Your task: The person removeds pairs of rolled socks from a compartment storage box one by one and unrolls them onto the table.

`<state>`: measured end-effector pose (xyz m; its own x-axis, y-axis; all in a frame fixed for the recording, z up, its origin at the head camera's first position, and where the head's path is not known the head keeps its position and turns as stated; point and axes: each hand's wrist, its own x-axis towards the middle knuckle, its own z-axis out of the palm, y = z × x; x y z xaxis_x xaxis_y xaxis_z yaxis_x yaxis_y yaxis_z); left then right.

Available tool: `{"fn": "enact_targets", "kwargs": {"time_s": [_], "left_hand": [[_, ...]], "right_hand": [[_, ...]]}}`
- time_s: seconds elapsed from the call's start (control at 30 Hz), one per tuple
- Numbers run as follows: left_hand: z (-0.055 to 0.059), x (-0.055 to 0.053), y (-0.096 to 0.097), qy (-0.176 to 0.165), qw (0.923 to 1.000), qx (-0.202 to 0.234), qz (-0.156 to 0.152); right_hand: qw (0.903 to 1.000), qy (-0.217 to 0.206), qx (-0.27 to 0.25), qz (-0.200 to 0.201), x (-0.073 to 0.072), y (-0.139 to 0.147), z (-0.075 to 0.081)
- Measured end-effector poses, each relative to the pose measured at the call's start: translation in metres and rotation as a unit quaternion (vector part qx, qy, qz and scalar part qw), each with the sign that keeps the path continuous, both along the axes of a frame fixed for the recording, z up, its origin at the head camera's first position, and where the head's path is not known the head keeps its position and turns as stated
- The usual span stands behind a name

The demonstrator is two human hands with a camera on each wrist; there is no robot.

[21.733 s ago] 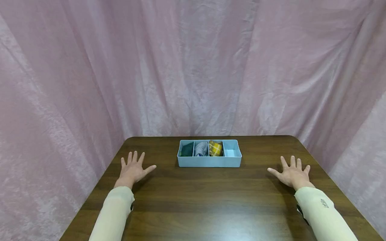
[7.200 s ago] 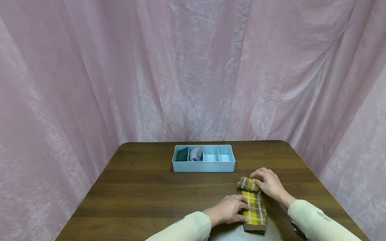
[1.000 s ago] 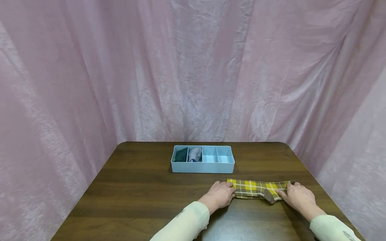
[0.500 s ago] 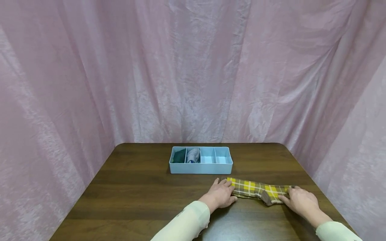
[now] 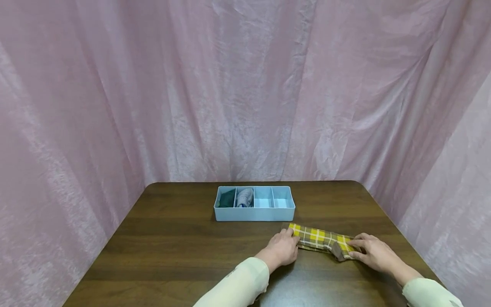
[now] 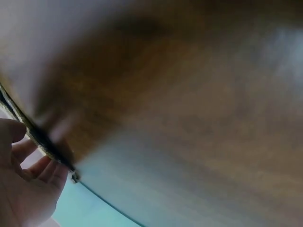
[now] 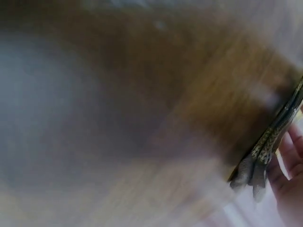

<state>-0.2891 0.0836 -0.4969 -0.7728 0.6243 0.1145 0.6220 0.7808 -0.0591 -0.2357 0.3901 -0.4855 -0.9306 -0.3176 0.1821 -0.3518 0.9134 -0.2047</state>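
A pair of yellow-and-brown plaid socks (image 5: 315, 237) lies stacked and stretched sideways on the table, with a brown heel (image 5: 337, 250) facing the front. At the left end my left hand (image 5: 281, 248) rests its fingertips on the socks. My right hand (image 5: 375, 253) lies over the toe end, its thumb and fingers spread across the fabric and hiding the tip. Fingers of the left hand (image 6: 35, 175) reach the layered edge of the socks in the left wrist view. The right wrist view shows two stacked heel tips beside the right hand (image 7: 289, 175).
A light-blue divided box (image 5: 255, 214) stands behind the socks. A dark green bundle (image 5: 226, 198) and a grey sock bundle (image 5: 244, 198) fill its two left compartments; the two right compartments are bare. Behind the brown wooden table (image 5: 176, 251) hangs a pink curtain (image 5: 245, 85).
Over the last second the right hand has shifted left along the toe end. The left hand stays near the other end. Earlier, the plaid socks sat in the box, then lay partly rolled.
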Motion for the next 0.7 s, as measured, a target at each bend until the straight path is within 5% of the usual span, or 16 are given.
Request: {"fn": "enact_targets", "kwargs": {"time_s": [0.23,0.7], "left_hand": [[0.004,-0.006,0.006,-0.017,0.9994,-0.032,0.002],[0.005,-0.018,0.023,-0.016,0.9991,-0.040,0.007]], "right_hand": [[0.9992,0.025,0.019,-0.025,0.012,-0.004,0.000],[0.9974,-0.034,0.033,-0.053,0.036,-0.015,0.010]]}}
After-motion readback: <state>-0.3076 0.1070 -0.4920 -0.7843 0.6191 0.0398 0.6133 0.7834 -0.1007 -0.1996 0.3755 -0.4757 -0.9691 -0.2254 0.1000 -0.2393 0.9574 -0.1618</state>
